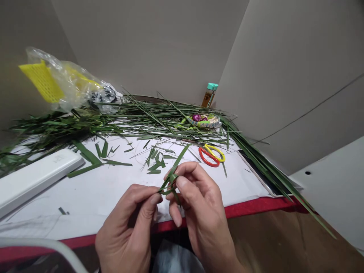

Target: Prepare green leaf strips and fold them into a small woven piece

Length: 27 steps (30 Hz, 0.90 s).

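Observation:
A small woven piece of green leaf strips (172, 177) is held between my two hands above the table's front edge. My left hand (133, 220) pinches a strip end at its left side between thumb and forefinger. On the other side my right hand (196, 201) grips the woven part, thumb on the near face and fingers behind. One leaf end sticks up past the knot; part of the piece is hidden by my fingers. Cut leaf bits (156, 161) lie on the white cloth beyond, beside scissors (212, 155) with one red and one yellow handle.
Long green leaves (153, 113) are heaped along the back, some hanging over the right edge. A white oblong device (42, 176) lies at left, a dark-screened tablet (261, 174) at right. Behind are a teal-capped bottle (209, 94), a small basket (209, 122) and a plastic bag (76, 87).

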Available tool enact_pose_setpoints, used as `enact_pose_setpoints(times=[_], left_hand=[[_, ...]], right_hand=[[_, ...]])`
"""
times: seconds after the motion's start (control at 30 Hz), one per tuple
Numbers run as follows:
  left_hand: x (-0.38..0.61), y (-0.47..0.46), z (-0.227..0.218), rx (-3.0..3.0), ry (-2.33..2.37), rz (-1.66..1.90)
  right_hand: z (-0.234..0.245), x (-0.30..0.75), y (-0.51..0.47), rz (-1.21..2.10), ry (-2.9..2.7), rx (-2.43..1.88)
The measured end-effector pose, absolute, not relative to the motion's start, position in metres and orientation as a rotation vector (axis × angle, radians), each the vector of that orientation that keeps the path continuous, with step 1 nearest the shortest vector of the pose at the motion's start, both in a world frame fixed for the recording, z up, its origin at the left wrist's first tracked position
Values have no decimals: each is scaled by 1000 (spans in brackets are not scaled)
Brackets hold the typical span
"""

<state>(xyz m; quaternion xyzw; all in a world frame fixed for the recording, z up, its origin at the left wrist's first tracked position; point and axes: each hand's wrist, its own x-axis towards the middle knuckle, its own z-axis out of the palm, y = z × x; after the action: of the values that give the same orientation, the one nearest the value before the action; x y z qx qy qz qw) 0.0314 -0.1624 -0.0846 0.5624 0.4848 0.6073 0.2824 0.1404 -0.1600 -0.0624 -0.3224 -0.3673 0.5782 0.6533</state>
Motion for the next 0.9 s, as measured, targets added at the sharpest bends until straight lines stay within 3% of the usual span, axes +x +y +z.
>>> enact_pose_setpoints(times=[0.6, 0.9], left_hand=[[28, -162, -84, 1264, 1209, 1510], [30, -156, -84, 990, 1016, 1424]], right_hand=[[-64, 145, -160, 1439, -905, -694], [-73, 138, -168, 924, -1269, -952]])
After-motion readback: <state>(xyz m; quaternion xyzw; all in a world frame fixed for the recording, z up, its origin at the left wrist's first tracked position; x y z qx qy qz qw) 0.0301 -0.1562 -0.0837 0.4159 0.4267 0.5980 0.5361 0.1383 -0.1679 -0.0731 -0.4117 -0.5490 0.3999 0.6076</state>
